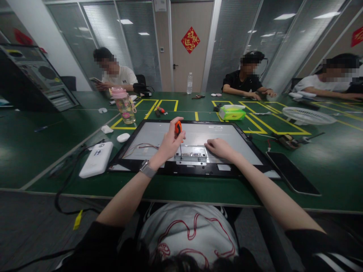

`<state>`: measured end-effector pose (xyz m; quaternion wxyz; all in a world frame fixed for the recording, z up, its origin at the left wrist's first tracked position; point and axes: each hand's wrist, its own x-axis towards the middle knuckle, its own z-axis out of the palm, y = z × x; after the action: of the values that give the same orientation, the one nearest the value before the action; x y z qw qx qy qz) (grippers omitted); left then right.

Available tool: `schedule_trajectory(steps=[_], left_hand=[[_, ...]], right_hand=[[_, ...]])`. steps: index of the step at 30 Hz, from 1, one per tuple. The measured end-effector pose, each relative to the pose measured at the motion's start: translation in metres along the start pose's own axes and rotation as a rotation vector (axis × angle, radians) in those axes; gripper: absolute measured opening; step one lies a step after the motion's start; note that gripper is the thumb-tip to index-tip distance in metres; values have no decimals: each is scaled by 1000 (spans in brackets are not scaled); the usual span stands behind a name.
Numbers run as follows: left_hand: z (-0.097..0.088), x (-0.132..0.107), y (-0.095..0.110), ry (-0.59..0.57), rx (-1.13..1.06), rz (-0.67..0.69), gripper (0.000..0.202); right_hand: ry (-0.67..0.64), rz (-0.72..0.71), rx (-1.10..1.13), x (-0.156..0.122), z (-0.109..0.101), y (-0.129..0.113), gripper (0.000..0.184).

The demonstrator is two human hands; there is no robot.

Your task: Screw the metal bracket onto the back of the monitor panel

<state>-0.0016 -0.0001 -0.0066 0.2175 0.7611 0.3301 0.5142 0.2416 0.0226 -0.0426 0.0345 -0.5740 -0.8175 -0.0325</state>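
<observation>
My left hand (171, 141) is closed around an orange and black screwdriver (178, 127). The screwdriver stands nearly upright, its thin shaft reaching down to the left part of a silver metal bracket (191, 163). That bracket lies on the grey back of a flat display panel (238, 145) with a black frame. My right hand (219, 147) rests on the panel just right of the bracket, fingers curled in and fingertips near its edge; whatever may be under them is hidden. Thin wires (138, 146) run over the panel left of my left hand.
Left of the panel lie a white power bank (96, 159) and a black cable; a pink-lidded bottle (123, 107) stands behind. A dark phone (292, 173) lies right. Beyond are a green tissue pack (232, 112), a white oval grille (309, 115) and three seated people.
</observation>
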Motion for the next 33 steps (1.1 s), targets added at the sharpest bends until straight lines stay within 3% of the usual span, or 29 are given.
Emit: schedule_trajectory(steps=[33], left_hand=[[0,0,1,6,24,-8,46]], right_hand=[[-8,2,2,-1,-3,-1,40]])
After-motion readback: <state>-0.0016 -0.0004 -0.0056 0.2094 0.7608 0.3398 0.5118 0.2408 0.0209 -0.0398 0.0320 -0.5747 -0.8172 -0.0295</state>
